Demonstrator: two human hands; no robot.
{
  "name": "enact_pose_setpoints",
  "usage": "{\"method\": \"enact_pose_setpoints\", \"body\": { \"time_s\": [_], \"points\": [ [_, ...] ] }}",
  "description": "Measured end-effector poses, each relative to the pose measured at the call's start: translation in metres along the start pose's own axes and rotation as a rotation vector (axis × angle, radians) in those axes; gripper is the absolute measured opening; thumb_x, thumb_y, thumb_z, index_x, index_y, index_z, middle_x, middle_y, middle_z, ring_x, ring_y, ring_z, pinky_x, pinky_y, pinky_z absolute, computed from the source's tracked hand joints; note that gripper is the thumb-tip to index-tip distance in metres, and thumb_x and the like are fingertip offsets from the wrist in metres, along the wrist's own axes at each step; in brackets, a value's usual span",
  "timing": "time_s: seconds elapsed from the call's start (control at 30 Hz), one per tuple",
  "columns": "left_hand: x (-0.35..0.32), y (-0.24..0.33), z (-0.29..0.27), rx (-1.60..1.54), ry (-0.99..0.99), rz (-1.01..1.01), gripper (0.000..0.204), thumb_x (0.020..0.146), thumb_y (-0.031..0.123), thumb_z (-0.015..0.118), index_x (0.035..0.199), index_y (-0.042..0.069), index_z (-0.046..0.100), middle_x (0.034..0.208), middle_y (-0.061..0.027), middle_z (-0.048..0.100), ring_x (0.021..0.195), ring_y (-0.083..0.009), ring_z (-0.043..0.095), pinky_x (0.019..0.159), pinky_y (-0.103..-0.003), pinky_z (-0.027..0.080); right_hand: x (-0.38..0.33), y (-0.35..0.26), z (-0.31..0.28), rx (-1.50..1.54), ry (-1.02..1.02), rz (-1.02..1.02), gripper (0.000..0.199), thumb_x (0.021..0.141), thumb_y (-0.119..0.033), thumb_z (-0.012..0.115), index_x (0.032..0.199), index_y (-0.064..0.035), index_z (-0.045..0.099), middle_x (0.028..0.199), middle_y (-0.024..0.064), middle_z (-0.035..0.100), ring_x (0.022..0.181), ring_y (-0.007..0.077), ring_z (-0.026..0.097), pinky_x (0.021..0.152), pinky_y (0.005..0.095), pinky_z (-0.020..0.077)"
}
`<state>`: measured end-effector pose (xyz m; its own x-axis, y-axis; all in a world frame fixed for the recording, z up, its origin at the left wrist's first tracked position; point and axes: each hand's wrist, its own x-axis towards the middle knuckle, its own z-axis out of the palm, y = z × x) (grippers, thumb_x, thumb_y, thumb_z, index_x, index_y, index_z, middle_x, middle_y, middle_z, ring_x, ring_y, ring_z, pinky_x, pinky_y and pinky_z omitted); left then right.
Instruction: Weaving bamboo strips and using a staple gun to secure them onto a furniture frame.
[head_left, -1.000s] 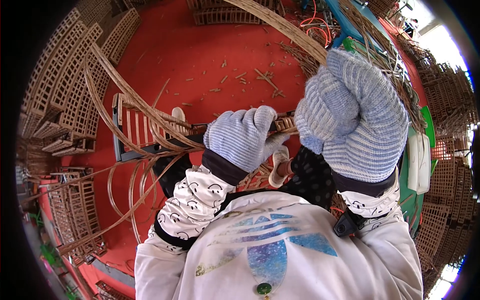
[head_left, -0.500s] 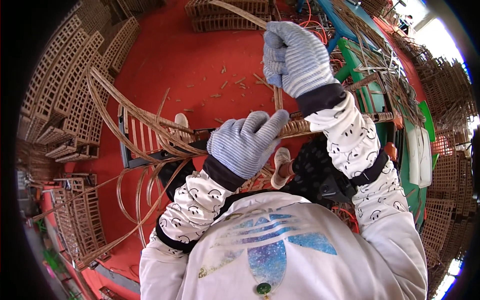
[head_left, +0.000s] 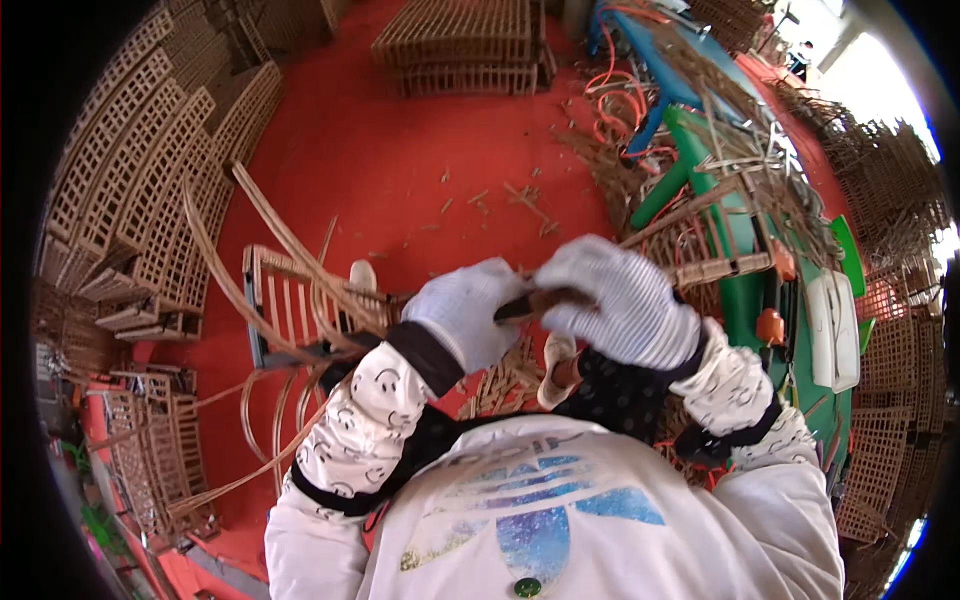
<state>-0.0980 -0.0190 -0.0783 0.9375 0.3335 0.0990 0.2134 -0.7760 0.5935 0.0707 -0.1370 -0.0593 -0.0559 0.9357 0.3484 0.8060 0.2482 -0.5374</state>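
Both my hands wear pale blue-and-white striped knit gloves. Across my lap lies a frame [head_left: 256, 325] with a dark edge bar and thin cane slats on its left side. My left hand [head_left: 462, 312] is closed over the bar near its middle. Close to its right, my right hand [head_left: 622, 305] bends its fingers over the same bar; it is slightly blurred, and what its fingers pinch is hidden. A short dark brown piece of the bar [head_left: 528, 304] shows between the gloves. Long brown cane strips [head_left: 290, 235] curve out leftward from beside my left wrist.
Lattice panels [head_left: 130, 130] stand stacked along the left, with more at the far middle [head_left: 460, 35]. At right, a green bench [head_left: 735, 220] and a blue bench [head_left: 690, 60] carry loose strips. Orange cords [head_left: 620, 105] and cane offcuts [head_left: 480, 200] lie on the red floor [head_left: 400, 150].
My right hand has come down toward me from above the frame, close beside my left. The strip that trailed from it is no longer visible. My left fingers have turned downward over the bar.
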Motion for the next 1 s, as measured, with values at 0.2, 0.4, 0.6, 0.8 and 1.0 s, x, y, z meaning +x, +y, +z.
{"method": "enact_pose_setpoints", "body": {
  "time_s": [0.2,0.4,0.6,0.8,1.0],
  "points": [
    [0.010,0.011,-0.017,-0.041,-0.103,0.053,0.021,0.064,0.018,0.065,0.081,0.007,0.060,0.083,-0.0144,0.057,0.080,-0.0333,0.057,0.070,-0.040,0.047,-0.001,-0.002,0.018,-0.245,-0.104,-0.038,0.020,0.072,-0.024,0.061,0.084,-0.0086,0.057,0.085,0.0085,0.056,0.077,0.0290,0.059,0.065,0.0392,0.0490],
    [-0.021,0.033,-0.002,0.175,0.648,0.290,0.026,0.063,0.009,0.067,0.087,0.005,0.058,0.085,-0.0092,0.058,0.078,-0.0270,0.057,0.069,-0.036,0.047,0.018,-0.007,0.003,-0.009,-0.241,0.156,0.016,0.072,-0.016,0.060,0.085,-0.0061,0.060,0.079,0.0135,0.061,0.074,0.0338,0.061,0.064,0.0420,0.0490],
    [-0.057,0.037,0.035,0.012,0.432,0.123,0.037,0.077,0.023,0.064,0.110,0.008,0.054,0.116,-0.0195,0.050,0.088,-0.0380,0.058,0.071,-0.042,0.049,0.030,-0.004,0.004,0.006,-0.355,0.236,0.014,0.070,-0.015,0.061,0.082,-0.0089,0.061,0.076,0.0103,0.063,0.078,0.0300,0.062,0.068,0.0388,0.0479],
    [-0.044,0.015,0.060,-0.148,0.472,0.219,0.031,0.077,0.015,0.063,0.105,0.005,0.053,0.100,-0.0180,0.057,0.088,-0.0346,0.059,0.065,-0.037,0.050,0.033,0.000,0.002,0.021,-0.426,0.267,0.022,0.069,-0.021,0.062,0.089,-0.0097,0.061,0.082,0.0105,0.060,0.080,0.0317,0.059,0.068,0.0404,0.0467],
    [-0.030,0.011,0.057,-1.172,0.225,-0.229,0.012,0.073,0.008,0.061,0.078,0.007,0.051,0.069,-0.0049,0.055,0.055,-0.0112,0.052,0.050,-0.024,0.042,0.034,0.000,0.003,0.026,-0.410,0.215,0.018,0.071,-0.019,0.061,0.087,-0.0101,0.060,0.083,0.0095,0.061,0.080,0.0311,0.059,0.068,0.0389,0.0470]
  ]
}}
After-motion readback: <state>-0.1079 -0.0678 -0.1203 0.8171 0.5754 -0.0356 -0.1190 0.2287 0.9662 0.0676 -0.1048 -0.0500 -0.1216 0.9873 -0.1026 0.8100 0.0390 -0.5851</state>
